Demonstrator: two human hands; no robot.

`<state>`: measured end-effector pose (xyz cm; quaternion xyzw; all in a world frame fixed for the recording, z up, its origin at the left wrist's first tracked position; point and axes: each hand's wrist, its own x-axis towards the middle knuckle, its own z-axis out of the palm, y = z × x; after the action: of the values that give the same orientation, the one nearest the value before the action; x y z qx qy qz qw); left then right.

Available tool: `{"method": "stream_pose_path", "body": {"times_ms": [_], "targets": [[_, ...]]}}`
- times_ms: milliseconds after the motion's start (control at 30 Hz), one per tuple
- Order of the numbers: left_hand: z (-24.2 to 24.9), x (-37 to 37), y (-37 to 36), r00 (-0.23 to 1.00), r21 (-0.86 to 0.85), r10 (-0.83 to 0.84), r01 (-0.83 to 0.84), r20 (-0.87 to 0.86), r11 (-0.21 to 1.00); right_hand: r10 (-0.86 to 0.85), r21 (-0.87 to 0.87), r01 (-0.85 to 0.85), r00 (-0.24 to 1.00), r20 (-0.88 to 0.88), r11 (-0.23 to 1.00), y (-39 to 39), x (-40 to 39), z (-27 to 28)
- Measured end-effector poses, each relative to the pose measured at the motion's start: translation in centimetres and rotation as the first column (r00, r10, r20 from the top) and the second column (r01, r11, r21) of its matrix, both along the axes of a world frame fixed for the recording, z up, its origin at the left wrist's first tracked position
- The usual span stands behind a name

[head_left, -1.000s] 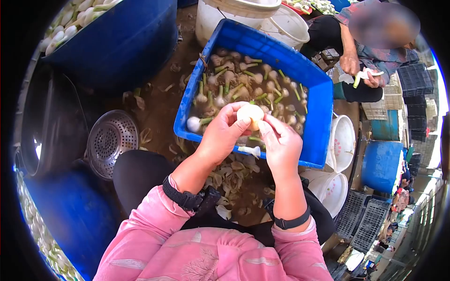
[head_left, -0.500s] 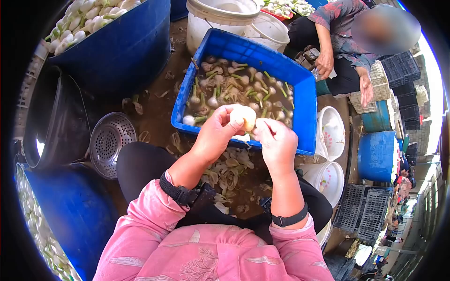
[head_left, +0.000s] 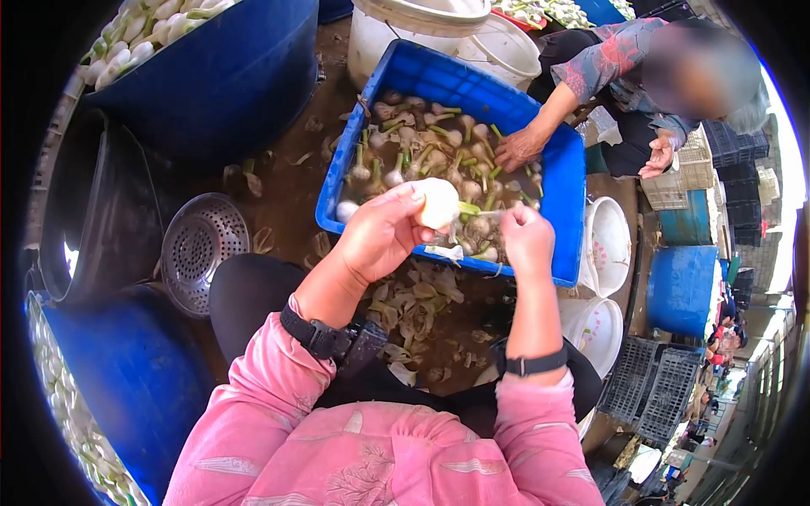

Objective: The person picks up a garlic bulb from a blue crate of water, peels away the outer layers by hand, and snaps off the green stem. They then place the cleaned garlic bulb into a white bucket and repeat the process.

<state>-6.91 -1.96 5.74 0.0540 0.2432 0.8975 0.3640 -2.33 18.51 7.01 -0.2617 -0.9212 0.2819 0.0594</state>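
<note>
A pale garlic bulb (head_left: 438, 203) with a short green stem sits in the fingers of my left hand (head_left: 385, 228), held over the near edge of the blue crate (head_left: 561, 202). My right hand (head_left: 530, 240) is closed in a pinch just right of the stem. A thin whitish strip of garlic skin (head_left: 489, 213) runs from the stem to its fingertips. In the crate, several unpeeled garlic bulbs (head_left: 393, 175) with green stems lie in brownish water. A co-worker's hand (head_left: 521, 148) reaches into the crate at its right side.
A metal colander (head_left: 202, 244) stands on the left beside a dark tub (head_left: 101, 211). Large blue tubs (head_left: 211, 93) hold white bulbs. White buckets (head_left: 606, 244) line the right side. Loose peelings (head_left: 413, 304) cover the floor before me. Black crates (head_left: 654, 379) lie farther right.
My right hand has moved right, away from the bulb, drawing out a strip of skin and exposing the green stem. The co-worker's hand has come down into the crate.
</note>
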Motion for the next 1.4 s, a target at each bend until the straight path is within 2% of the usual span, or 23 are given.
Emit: {"method": "stream_pose_path", "body": {"times_ms": [67, 100, 133, 200, 233, 333, 367, 467, 567, 633, 700, 800, 833, 933, 967, 1067, 1167, 1200, 1233, 1267, 1300, 1333, 1400], "targets": [[0.4, -0.1, 0.2, 0.993, -0.053, 0.043, -0.038, 0.109, 0.998, 0.172, 0.036, -0.189, 0.946, 0.276, 0.981, 2.7, 0.9, -2.2], [0.4, -0.2, 0.4, 0.983, -0.079, 0.072, -0.059, 0.170, 0.995, 0.320, 0.054, -0.325, 0.943, 0.091, 0.944, 2.3, 1.5, -2.7], [-0.1, -0.2, 0.5, 0.980, -0.068, 0.071, -0.060, 0.186, 0.996, 0.236, -0.259, -0.233, 0.972, -0.021, 0.937, 0.3, 1.8, -1.0], [-0.7, -0.5, 0.8, 0.977, -0.049, 0.054, -0.045, 0.206, 0.998, 0.189, -0.363, -0.198, 0.980, -0.059, 0.911, -3.7, 1.9, 4.7], [0.1, -0.2, 1.1, 0.965, -0.155, 0.082, -0.044, 0.249, 0.987, 0.295, -0.271, -0.320, 0.947, -0.129, 0.908, -3.3, 2.2, 3.5], [-0.2, 0.1, 1.4, 0.963, -0.249, 0.048, 0.021, 0.267, 0.968, 0.454, 0.069, -0.454, 0.891, 0.017, 0.888, -3.8, 2.5, 4.4], [-0.5, 0.3, 1.5, 0.965, -0.296, 0.058, 0.022, 0.257, 0.955, 0.489, 0.003, -0.489, 0.872, -0.014, 0.872, -3.7, 2.8, 4.3], [-0.8, 0.7, 1.2, 0.983, -0.226, -0.002, 0.044, 0.184, 0.973, 0.331, -0.578, -0.233, 0.941, 0.069, 0.782, -3.8, 3.6, 4.1], [-0.8, 1.2, 1.4, 0.994, -0.364, -0.065, 0.093, 0.088, 0.927, 0.253, -0.766, -0.215, 0.965, -0.071, 0.606, -3.5, 4.7, 3.3], [-0.1, 1.5, 1.0, 0.976, -0.341, -0.208, 0.218, 0.065, 0.914, 0.347, -0.321, -0.390, 0.920, -0.183, 0.863, -3.8, 4.7, 3.5], [0.1, 2.2, 1.5, 0.959, -0.349, -0.268, 0.282, 0.090, 0.894, 0.425, 0.183, -0.386, 0.856, -0.295, 0.904, -4.0, 4.5, 3.4], [0.2, 2.4, 1.6, 0.948, -0.241, -0.317, 0.313, 0.022, 0.918, 0.241, 0.333, -0.124, 0.910, -0.337, 0.935, -2.0, 3.5, 2.6], [0.2, 2.4, 1.6, 0.957, -0.229, -0.291, 0.280, -0.016, 0.932, 0.056, 0.048, -0.045, 0.965, -0.257, 0.998, -1.3, 3.2, 1.7], [0.3, 2.4, 1.7, 0.972, -0.185, -0.200, 0.175, -0.126, 0.967, 0.040, 0.070, -0.052, 0.986, 0.161, 0.996, -1.1, 3.1, 0.3], [0.1, 2.1, 1.3, 0.972, -0.099, -0.214, 0.205, -0.094, 0.974, 0.042, -0.155, -0.006, 0.972, 0.229, 0.988, -1.0, 3.1, 0.3], [-0.5, 1.5, 1.1, 0.989, 0.028, -0.137, 0.139, -0.054, 0.990, 0.140, -0.715, 0.210, 0.907, 0.397, 0.667, -1.2, 3.0, 1.9], [-0.9, 1.7, 1.5, 0.981, -0.210, -0.050, 0.009, -0.189, 0.978, 0.401, -0.903, -0.016, 0.899, 0.175, 0.429, -2.9, 3.6, 2.8], [-1.1, 1.6, 1.7, 0.959, -0.314, -0.036, -0.056, -0.280, 0.948, 0.413, -0.930, -0.046, 0.903, 0.117, 0.365, -2.9, 3.7, 2.8], [-1.3, 1.3, 1.8, 0.975, -0.269, -0.047, -0.014, -0.218, 0.963, 0.423, -0.951, -0.075, 0.904, 0.061, 0.299, -3.1, 3.8, 3.0], [-1.4, 1.3, 1.7, 0.935, -0.365, -0.047, -0.090, -0.351, 0.927, 0.430, -0.968, -0.100, 0.903, 0.009, 0.231, -3.2, 3.8, 3.0], [-1.3, 1.3, 1.7, 0.876, -0.443, -0.065, -0.176, -0.477, 0.879, 0.464, -0.922, -0.125, 0.884, 0.065, 0.367, -3.4, 3.7, 2.9], [-1.0, 1.2, 1.6, 0.798, -0.501, -0.099, -0.271, -0.594, 0.822, 0.414, -0.939, -0.091, 0.909, 0.058, 0.332, -3.4, 3.6, 2.6], [-0.2, 1.3, 1.5, 0.901, -0.382, -0.124, -0.050, -0.415, 0.923, 0.303, -0.966, -0.032, 0.952, 0.049, 0.256, -3.1, 3.7, 1.7]]}}
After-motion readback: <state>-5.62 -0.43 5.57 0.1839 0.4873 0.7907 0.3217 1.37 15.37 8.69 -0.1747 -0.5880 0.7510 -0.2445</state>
